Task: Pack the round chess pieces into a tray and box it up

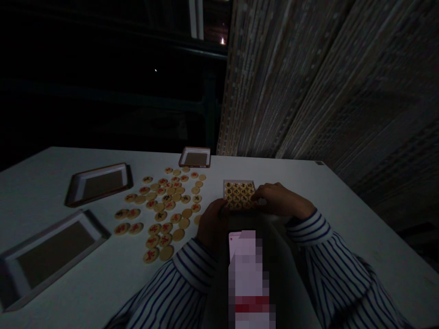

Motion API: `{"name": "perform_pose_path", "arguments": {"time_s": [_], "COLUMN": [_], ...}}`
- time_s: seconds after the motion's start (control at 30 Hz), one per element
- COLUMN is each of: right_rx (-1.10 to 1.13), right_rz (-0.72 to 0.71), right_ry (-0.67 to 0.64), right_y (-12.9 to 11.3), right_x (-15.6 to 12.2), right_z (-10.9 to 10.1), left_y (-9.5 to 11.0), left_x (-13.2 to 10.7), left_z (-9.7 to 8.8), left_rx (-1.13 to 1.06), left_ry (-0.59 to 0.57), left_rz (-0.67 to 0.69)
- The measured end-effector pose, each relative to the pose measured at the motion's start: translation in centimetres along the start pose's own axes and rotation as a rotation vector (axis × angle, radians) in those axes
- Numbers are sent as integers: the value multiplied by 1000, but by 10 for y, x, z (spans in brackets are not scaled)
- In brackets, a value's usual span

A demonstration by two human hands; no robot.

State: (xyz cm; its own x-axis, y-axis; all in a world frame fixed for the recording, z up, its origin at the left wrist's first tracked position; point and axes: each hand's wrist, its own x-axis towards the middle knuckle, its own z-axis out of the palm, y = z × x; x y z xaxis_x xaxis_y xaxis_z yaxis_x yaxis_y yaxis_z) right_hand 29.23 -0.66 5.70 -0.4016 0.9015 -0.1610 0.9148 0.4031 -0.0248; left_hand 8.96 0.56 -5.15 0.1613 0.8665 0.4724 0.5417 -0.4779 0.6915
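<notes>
A small box (239,182) stands near the table's middle, filled with rows of round wooden xiangqi pieces (236,194) marked with black characters. My left hand (213,223) grips the box at its near left corner, thumb by the rim. At the right side, the bent fingers of my right hand (283,199) close on the box's edge, with fingertips against the rightmost pieces. The dim light hides the undersides of both hands. Left of the box, many loose xiangqi pieces (166,227) lie scattered, some showing red or black characters and others blank side up.
Shallow rectangular trays or lids lie around the loose pieces: one at the back (195,159), one at left (99,183) and one at front left (55,258). A lit phone (242,249) is below my hands. A patterned curtain (291,82) hangs behind the white table (346,219).
</notes>
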Motion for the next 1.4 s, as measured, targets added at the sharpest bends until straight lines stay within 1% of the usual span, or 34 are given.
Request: {"name": "perform_pose_path", "arguments": {"time_s": [0.1,0.3,0.47,0.67,0.83,1.0,1.13,1.27,1.33,1.4], "right_rx": [-8,-15,-14,-14,0,-19,-40,-60,-75,-91], "right_rz": [-10,-6,-1,16,40,60,54,22,15,12], "right_ry": [3,4,-4,11,59,150,187,208,228,237], "right_y": [-1,-2,-3,-2,3,5,3,0,-2,-3], "right_x": [0,0,0,-1,-5,-9,-11,-13,-13,-13], "right_z": [0,-2,-2,-2,-8,-17,-22,-25,-26,-27], "left_y": [-3,-3,-2,-4,-1,6,15,22,27,32], "left_x": [0,0,-1,0,1,1,2,7,9,11], "left_z": [3,4,2,3,-1,-8,-18,-36,-48,-61], "left_rx": [3,-7,-20,-10,-25,-45,-81,-150,-189,-210], "left_ry": [8,6,5,12,1,-8,-30,54,93,108], "left_rz": [12,-22,-9,9,5,-11,-70,-166,-214,-254]}}
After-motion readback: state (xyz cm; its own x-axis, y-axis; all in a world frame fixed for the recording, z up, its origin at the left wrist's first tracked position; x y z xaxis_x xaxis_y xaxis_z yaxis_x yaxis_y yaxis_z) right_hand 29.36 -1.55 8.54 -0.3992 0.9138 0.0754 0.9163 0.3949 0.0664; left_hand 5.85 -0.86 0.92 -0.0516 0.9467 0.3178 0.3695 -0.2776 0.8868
